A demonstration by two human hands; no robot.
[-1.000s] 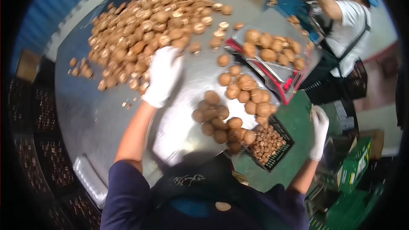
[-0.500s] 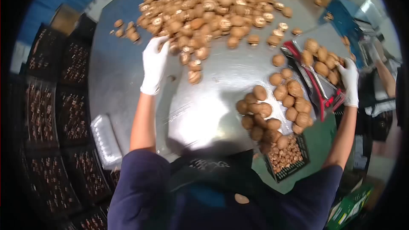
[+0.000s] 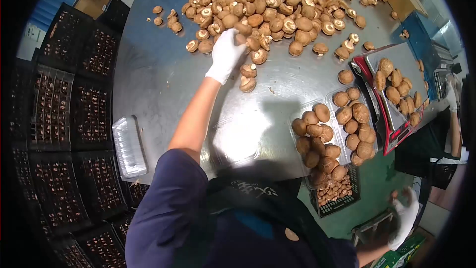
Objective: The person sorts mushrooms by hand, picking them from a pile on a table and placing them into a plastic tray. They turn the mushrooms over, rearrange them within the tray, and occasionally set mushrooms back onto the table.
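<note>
My left hand (image 3: 227, 57), in a white glove, is at the near edge of a large heap of brown mushrooms (image 3: 272, 0), its fingers closed around one mushroom (image 3: 240, 39). Two loose mushrooms (image 3: 248, 77) lie just below that hand. Down at the lower right, past the table edge, my gloved right hand (image 3: 406, 218) is curled, with something small and brown at its fingertips that is hard to make out. Mushrooms fill two clear plastic trays, a left one (image 3: 293, 128) and a right one (image 3: 375, 141). A tray of mushrooms (image 3: 396, 89) rests on a red scale (image 3: 362, 72).
Stacked empty clear trays (image 3: 129, 146) sit at the table's left edge. Black crates (image 3: 52, 178) of mushrooms are piled at far left. Below the table stands a black basket (image 3: 342, 206) of small stems. Another person's gloved hand (image 3: 451, 97) shows at far right.
My right hand has left the mushrooms on the scale and dropped toward the lower right. My left hand has shifted right along the heap and closed on a mushroom. The view has tilted slightly.
</note>
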